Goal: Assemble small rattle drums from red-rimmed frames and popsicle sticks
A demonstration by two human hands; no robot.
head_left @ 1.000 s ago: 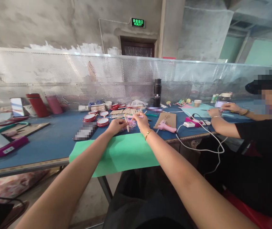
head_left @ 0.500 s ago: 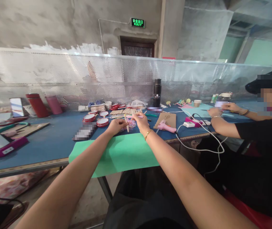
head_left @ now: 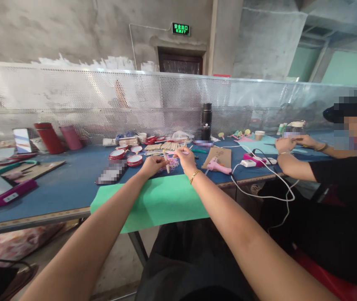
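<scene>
My left hand (head_left: 152,166) pinches a pale wooden craft stick (head_left: 167,166), which stands nearly upright with a yellow spot near its top. Close on its right, my right hand (head_left: 187,161) has its fingers closed round a slim pink pen (head_left: 182,153), whose tip points toward the stick. Whether the tip touches the stick I cannot tell. A heap of small pink and purple bits (head_left: 173,164) lies on the table behind the stick. Under my forearms a green sheet (head_left: 165,200) hangs over the table edge.
Small red-rimmed drums (head_left: 134,160) and a phone (head_left: 111,172) lie left of my hands. Behind are loose craft sticks (head_left: 165,146) and a black bottle (head_left: 206,121). A pink glue gun (head_left: 219,166) rests on cardboard, with white cables (head_left: 259,195) nearby. A co-worker's hands (head_left: 286,144) are at right.
My hands, the stick and the pen stay almost where they were. The co-worker's hands at right have shifted slightly.
</scene>
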